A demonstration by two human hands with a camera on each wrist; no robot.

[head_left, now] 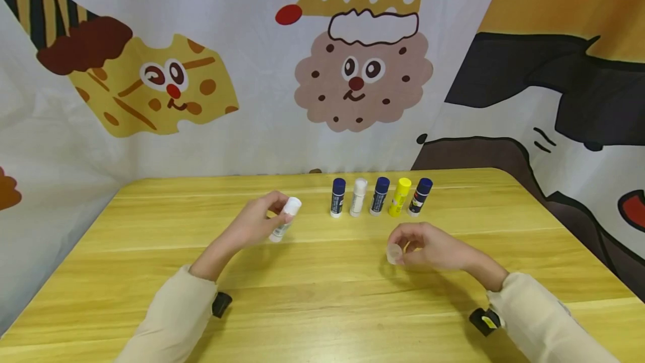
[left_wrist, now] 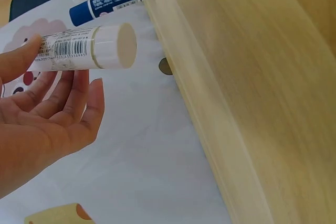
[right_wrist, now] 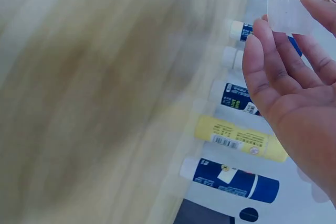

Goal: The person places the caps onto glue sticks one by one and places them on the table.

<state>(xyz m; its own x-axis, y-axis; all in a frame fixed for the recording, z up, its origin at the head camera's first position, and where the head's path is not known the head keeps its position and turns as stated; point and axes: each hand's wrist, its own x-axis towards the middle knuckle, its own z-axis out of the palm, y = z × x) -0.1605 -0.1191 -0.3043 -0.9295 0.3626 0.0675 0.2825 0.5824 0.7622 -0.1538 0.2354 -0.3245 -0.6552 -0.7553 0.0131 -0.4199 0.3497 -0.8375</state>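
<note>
In the head view, my left hand (head_left: 252,223) grips a white glue stick (head_left: 286,219) a little above the table, tilted with its upper end to the right. The left wrist view shows the barcode on this glue stick (left_wrist: 71,48) and its flat white end; the thumb and fingers pinch its far part. My right hand (head_left: 435,246) pinches a small translucent round cap (head_left: 394,254) over the table, right of the middle. In the right wrist view the translucent cap (right_wrist: 287,14) sits between thumb and fingertips, its inside hard to make out.
Several glue sticks stand upright in a row at the back: a blue one (head_left: 338,198), a white one (head_left: 358,198), another blue one (head_left: 379,196), a yellow one (head_left: 400,197) and a blue one at the right end (head_left: 420,197). A printed cloth (head_left: 262,150) hangs behind the wooden table (head_left: 312,307).
</note>
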